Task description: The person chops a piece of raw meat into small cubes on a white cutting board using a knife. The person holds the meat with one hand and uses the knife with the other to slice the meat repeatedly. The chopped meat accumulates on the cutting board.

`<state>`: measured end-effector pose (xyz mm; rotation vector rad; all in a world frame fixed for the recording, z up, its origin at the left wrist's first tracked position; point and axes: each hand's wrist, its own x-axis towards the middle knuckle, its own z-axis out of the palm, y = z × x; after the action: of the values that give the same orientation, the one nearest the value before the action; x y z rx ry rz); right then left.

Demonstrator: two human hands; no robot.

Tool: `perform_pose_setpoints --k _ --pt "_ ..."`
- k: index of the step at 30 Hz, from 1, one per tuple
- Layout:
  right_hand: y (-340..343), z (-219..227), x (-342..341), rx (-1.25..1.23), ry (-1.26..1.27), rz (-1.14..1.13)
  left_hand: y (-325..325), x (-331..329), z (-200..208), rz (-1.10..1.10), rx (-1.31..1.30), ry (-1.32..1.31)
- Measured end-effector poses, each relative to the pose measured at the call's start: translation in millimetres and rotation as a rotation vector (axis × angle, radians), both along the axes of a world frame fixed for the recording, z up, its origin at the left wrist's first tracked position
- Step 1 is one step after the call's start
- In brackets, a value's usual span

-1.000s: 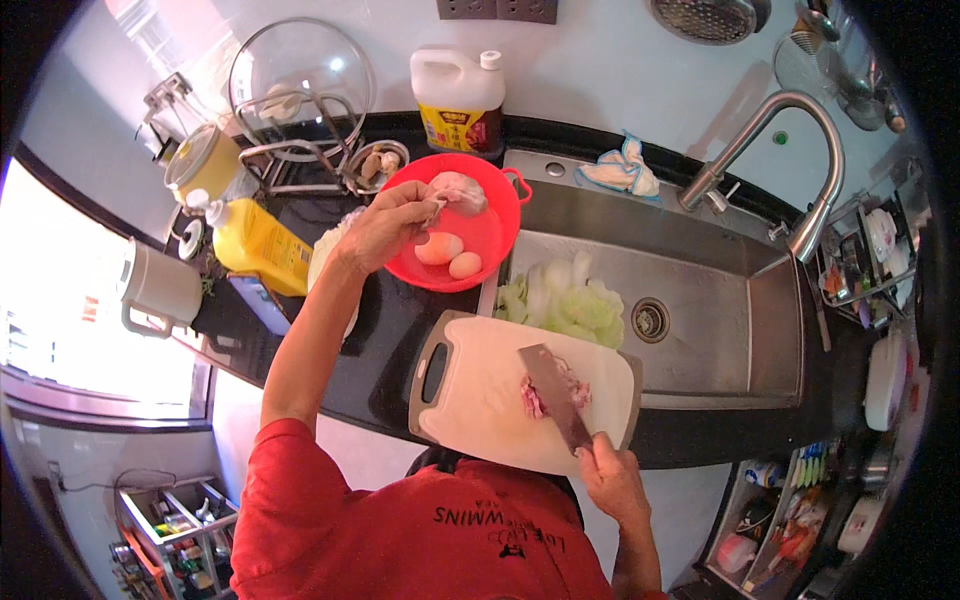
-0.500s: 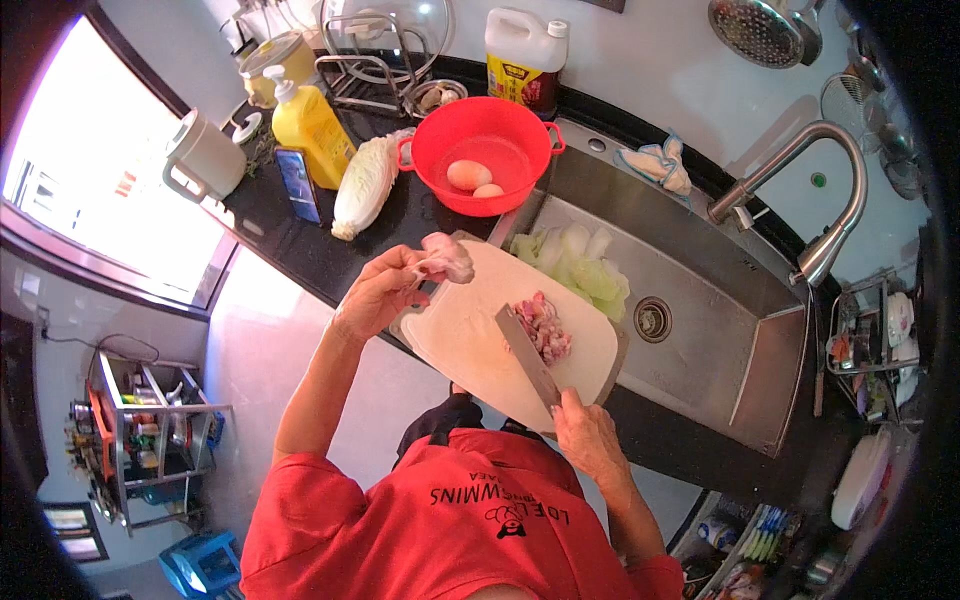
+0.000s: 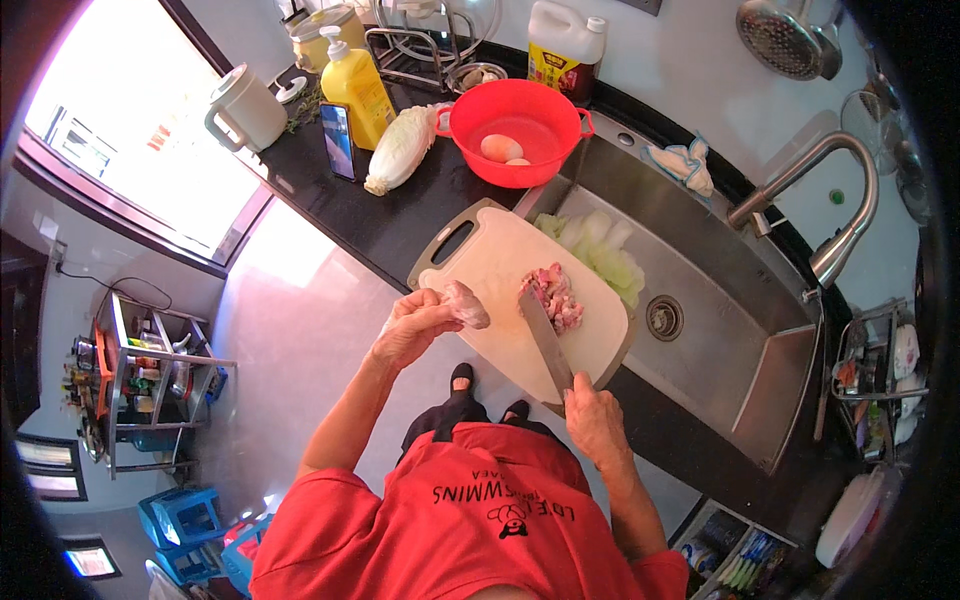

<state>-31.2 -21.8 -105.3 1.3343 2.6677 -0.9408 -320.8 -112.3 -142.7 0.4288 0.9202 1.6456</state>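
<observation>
Pinched in my left hand (image 3: 412, 328) is a piece of raw meat (image 3: 465, 303), pale pink, held over the left near part of the cutting board (image 3: 490, 250). My right hand (image 3: 592, 415) is closed round the handle of a kitchen knife (image 3: 545, 345). Its broad blade lies along the left side of a small heap of chopped meat (image 3: 557, 300) on the board. The board is pale with a grey-brown edge and spans the counter's front and part of the sink. Fingers hide part of the piece in my left hand and the knife's handle.
Leafy greens (image 3: 597, 248) lie in the steel sink (image 3: 700, 340), beneath a tap (image 3: 800, 175). Behind the board stands a red basin (image 3: 510, 115) with two eggs (image 3: 500, 149). A cabbage (image 3: 400, 150), a phone (image 3: 338, 140) and a yellow pump bottle (image 3: 362, 100) stand farther left.
My left hand has lowered toward me with the meat piece, uncovering the board's handle slot. The knife stays beside the chopped heap. The whole view has shifted.
</observation>
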Motion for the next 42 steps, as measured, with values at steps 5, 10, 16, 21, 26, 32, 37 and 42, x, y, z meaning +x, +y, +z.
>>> perform_pose_setpoints --k 5,10,16,21,26,32,37,42 --pt "-12 -9 2 0.059 0.043 -0.012 17 7 -12 0.004 0.056 0.141" --pt "-30 -8 -11 0.157 0.205 -0.075 37 15 -13 0.1 -0.087 0.429" --pt "-42 2 -52 0.295 0.27 -0.031 36 16 -29 0.089 -0.135 0.554" --pt "-40 -2 -68 0.346 0.127 0.027 36 14 -27 0.161 -0.097 0.637" --pt "-45 7 -75 0.416 0.002 0.132 29 15 -22 0.214 -0.149 0.682" --pt "-46 16 -81 0.467 -0.054 0.177 21 9 -31 0.206 -0.358 0.806" --pt "-46 13 -91 0.556 -0.125 0.255 16 11 -28 0.18 -0.428 0.822" --pt "-39 -8 -116 0.711 -0.074 0.28 13 15 -18 0.156 -0.445 0.963"
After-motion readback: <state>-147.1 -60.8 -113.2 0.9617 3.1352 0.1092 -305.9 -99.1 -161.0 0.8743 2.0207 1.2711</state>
